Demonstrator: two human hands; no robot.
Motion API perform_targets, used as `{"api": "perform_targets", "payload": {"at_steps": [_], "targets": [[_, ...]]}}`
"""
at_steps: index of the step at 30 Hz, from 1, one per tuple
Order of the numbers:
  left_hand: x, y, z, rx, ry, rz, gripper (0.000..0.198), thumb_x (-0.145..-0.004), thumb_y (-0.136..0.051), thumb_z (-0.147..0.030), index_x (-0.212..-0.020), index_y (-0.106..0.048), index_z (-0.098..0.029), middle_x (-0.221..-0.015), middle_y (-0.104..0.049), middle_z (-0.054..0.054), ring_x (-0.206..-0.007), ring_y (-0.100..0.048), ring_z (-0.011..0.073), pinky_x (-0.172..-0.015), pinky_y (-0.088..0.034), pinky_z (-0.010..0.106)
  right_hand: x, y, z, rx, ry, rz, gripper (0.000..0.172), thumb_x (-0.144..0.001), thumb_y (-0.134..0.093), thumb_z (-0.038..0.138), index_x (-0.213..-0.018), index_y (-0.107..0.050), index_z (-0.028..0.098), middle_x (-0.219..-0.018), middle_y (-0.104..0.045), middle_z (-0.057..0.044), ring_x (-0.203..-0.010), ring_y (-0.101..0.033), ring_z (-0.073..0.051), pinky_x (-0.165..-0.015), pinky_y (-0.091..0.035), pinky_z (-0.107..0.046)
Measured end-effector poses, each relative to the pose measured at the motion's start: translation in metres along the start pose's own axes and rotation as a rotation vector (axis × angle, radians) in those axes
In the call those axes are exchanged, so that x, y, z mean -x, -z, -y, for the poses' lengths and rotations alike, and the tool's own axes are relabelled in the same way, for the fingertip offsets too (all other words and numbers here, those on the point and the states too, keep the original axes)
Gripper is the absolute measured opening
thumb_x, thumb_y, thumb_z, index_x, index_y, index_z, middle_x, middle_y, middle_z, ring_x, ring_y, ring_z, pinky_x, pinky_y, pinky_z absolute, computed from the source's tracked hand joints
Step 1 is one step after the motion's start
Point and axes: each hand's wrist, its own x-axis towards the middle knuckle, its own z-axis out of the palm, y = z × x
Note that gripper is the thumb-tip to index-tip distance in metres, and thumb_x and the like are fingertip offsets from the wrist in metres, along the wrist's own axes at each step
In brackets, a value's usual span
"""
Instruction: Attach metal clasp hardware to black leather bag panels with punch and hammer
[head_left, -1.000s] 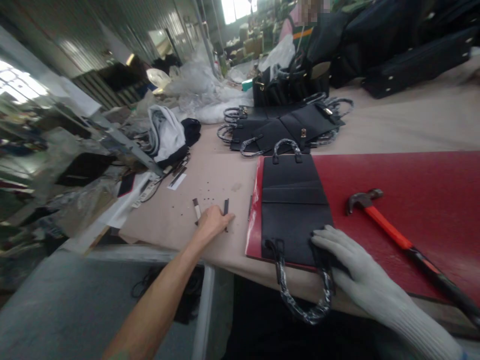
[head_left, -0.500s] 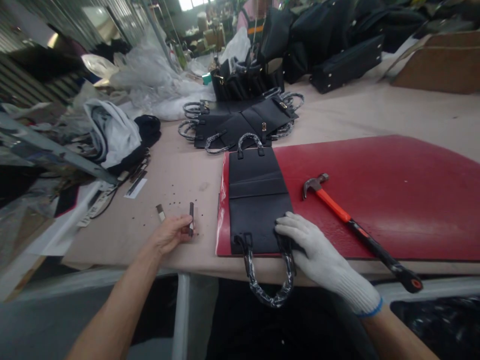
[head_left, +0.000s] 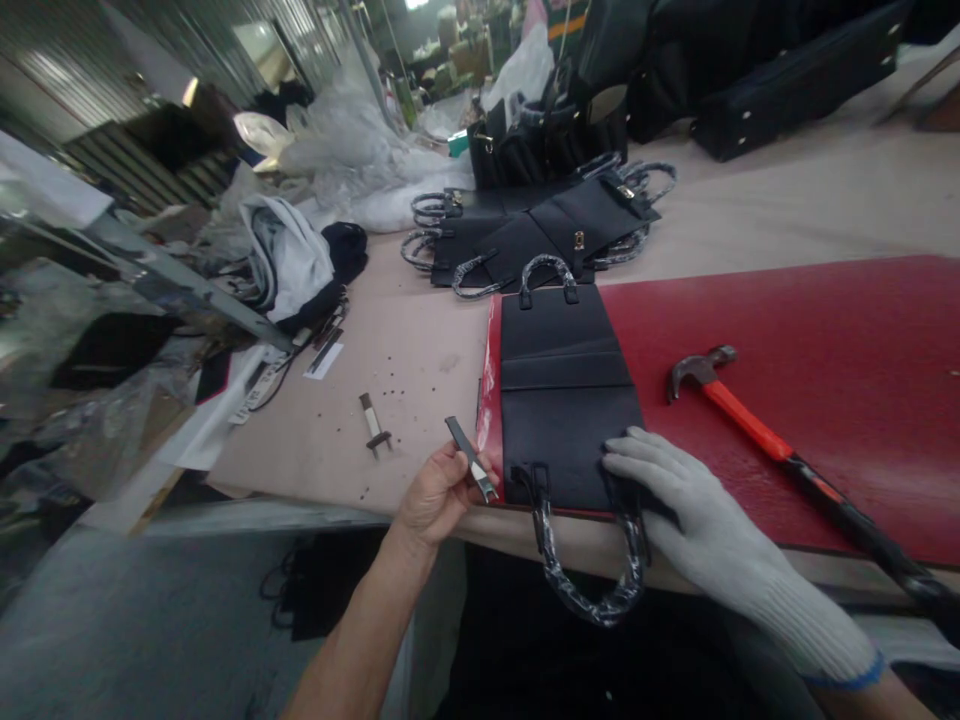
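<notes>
My bare left hand (head_left: 442, 490) pinches a short metal punch (head_left: 471, 458), its notched end slanting down towards the red mat's left edge. A black leather bag panel (head_left: 566, 390) lies flat on the mat, with a plastic-wrapped handle at its far end. Its near handle (head_left: 592, 600) hangs over the table edge. My right hand (head_left: 686, 500), in a white knit glove, rests with fingers laid out on the panel's lower right corner, beside that near handle. A claw hammer (head_left: 750, 425) with an orange and black handle lies to the right of this hand.
A second small pronged tool (head_left: 373, 425) lies on the table to the left, among dark specks. Behind the red mat (head_left: 810, 330) are stacked black bag panels (head_left: 525, 235) with wrapped handles. Black bags (head_left: 802, 85) stand at the back. Clear plastic (head_left: 337, 170) heaps up at back left.
My left hand has carried the punch rightward to the mat's edge, turning it from upright to slanted. My right hand stays on the panel. The view has swung left.
</notes>
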Motion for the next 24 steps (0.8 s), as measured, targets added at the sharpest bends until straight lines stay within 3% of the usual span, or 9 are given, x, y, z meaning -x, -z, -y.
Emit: {"api": "perform_targets", "payload": {"at_steps": [8, 13, 24], "targets": [[0.003, -0.008, 0.002, -0.135, -0.091, -0.007, 0.045, -0.07, -0.092, -0.038, -0.09, -0.06, -0.015, -0.082, -0.077, 0.003, -0.071, -0.078, 0.0184, -0.066, -0.065, 0.027, 0.0, 0.0, 0.001, -0.006, 0.007, 0.001, 0.064, -0.073, -0.049, 0.005, -0.131, -0.065, 0.025, -0.144, -0.061, -0.007, -0.142, -0.047, -0.03, -0.117, -0.04, -0.058], [-0.003, -0.014, 0.01, -0.293, -0.239, -0.054, 0.041, -0.075, -0.088, -0.041, -0.092, -0.061, -0.015, -0.086, -0.079, 0.006, -0.075, -0.078, 0.021, -0.069, -0.066, 0.032, 0.0, 0.001, 0.003, 0.007, 0.004, -0.004, 0.066, -0.07, -0.049, 0.003, -0.13, -0.066, 0.024, -0.142, -0.062, -0.008, -0.142, -0.047, -0.031, -0.117, -0.04, -0.059], [-0.021, -0.053, 0.026, -0.661, -0.404, 0.025, 0.015, -0.09, -0.07, -0.026, -0.098, -0.068, -0.014, -0.097, -0.079, 0.009, -0.09, -0.077, 0.0196, -0.086, -0.062, 0.03, 0.003, 0.0, 0.008, -0.015, -0.023, 0.007, 0.069, -0.07, -0.048, 0.0, -0.133, -0.064, 0.023, -0.145, -0.059, -0.008, -0.144, -0.043, -0.029, -0.119, -0.037, -0.058]]}}
